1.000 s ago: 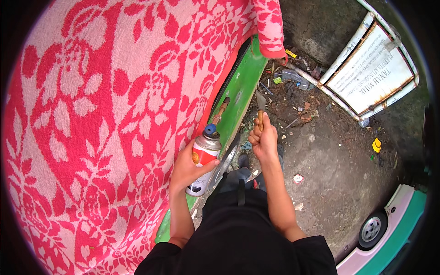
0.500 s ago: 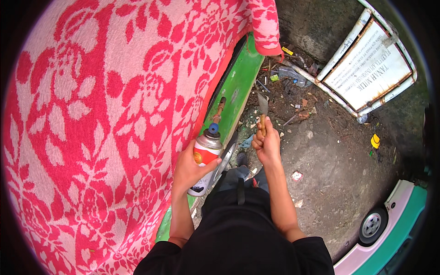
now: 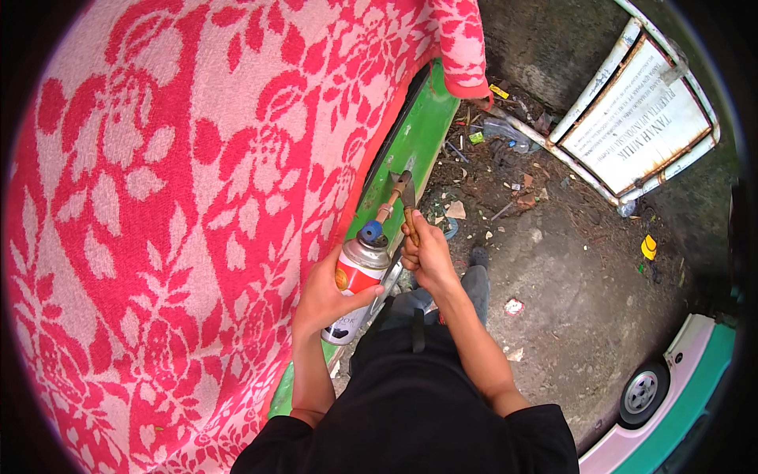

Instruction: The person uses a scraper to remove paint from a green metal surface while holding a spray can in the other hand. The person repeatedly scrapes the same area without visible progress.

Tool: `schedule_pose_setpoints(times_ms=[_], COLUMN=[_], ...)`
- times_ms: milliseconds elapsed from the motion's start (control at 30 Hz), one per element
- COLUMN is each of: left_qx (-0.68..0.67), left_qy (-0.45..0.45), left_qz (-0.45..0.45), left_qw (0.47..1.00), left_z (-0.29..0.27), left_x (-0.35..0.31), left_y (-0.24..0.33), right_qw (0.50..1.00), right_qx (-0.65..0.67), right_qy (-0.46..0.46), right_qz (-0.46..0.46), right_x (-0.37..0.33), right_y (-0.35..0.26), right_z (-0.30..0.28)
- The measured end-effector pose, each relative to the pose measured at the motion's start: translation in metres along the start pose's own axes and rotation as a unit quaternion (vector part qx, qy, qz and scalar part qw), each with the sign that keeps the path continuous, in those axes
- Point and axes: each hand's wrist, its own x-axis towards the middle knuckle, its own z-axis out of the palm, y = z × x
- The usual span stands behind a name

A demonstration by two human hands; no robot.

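My left hand (image 3: 320,296) is wrapped round the can of a gas blowtorch (image 3: 365,265), a red-and-white canister with a blue valve and a copper-coloured nozzle. The nozzle points up and right over the green painted vehicle panel (image 3: 418,130). In my right hand (image 3: 430,254) I grip the wooden handle of a scraper (image 3: 411,224). Its metal blade lies close beside the torch's nozzle tip, at the panel; I cannot tell if blade and panel touch. No flame can be made out.
A pink-and-red floral blanket (image 3: 158,205) covers the vehicle on the left. Debris and paint flakes (image 3: 455,210) litter the ground. A rusty white-framed sign (image 3: 643,118) leans at the upper right. A pink-and-teal car (image 3: 677,411) with a wheel stands at the lower right.
My right hand has moved left with the scraper, bringing its blade from over the ground to the panel beside the nozzle. The torch has shifted slightly right. My foot now shows further right.
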Motion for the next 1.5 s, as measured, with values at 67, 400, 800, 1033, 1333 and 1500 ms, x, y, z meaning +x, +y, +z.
schedule_pose_setpoints(times_ms=[67,400,800,1033,1333,1500], left_qx=[0.004,0.016,0.015,0.02,0.001,0.008], left_qy=[-0.01,-0.008,-0.017,-0.019,-0.011,-0.016], left_qz=[-0.001,0.009,0.005,0.01,0.003,-0.004], left_qw=[1.0,1.0,1.0,1.0,1.0,1.0], left_z=[-0.002,-0.012,-0.018,-0.016,-0.017,-0.018], left_x=[0.001,0.001,0.001,-0.001,-0.006,-0.002], left_y=[0.002,-0.007,-0.004,-0.004,-0.01,-0.007], right_qw=[1.0,0.998,0.997,0.998,0.998,0.999], right_qx=[0.005,0.049,0.029,0.034,0.034,0.019], right_qy=[0.017,0.03,0.025,0.041,0.038,0.041], right_qz=[-0.004,-0.009,0.064,0.035,0.045,0.013], right_x=[0.008,0.022,-0.009,0.003,0.007,0.017], right_y=[-0.001,-0.009,-0.002,-0.01,-0.013,-0.024], right_z=[0.008,0.017,0.027,0.029,0.02,0.023])
